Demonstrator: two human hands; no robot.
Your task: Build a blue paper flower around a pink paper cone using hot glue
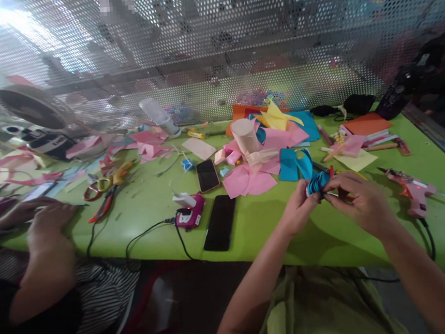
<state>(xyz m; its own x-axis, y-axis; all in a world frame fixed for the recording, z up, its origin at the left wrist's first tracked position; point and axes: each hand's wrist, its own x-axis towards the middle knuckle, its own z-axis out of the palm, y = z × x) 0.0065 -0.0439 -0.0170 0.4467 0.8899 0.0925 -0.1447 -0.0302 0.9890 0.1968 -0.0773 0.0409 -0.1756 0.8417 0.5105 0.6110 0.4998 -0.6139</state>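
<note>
Between my two hands is a blue folded paper piece (pixel 317 182) with layered, curled edges. My left hand (pixel 299 207) is closed on its left side, with the fingertips pressed against it. My right hand (pixel 355 199) pinches its right lower side; the exact grip is partly hidden by the fingers. Just beyond them lie flat blue paper pieces (pixel 288 165) on the green table (pixel 262 226). Off to the right of my right hand rests a pink glue gun (pixel 414 192). Part of a red-handled tool shows behind my right hand.
A black phone (pixel 219 223), a second phone (pixel 207 175) and a purple power strip (pixel 190 211) lie left of my hands. Pink paper (pixel 249 180) and a pale cup-shaped roll (pixel 245 135) are further back. Scissors (pixel 99 187) and a co-worker's hands (pixel 50 218) are at left.
</note>
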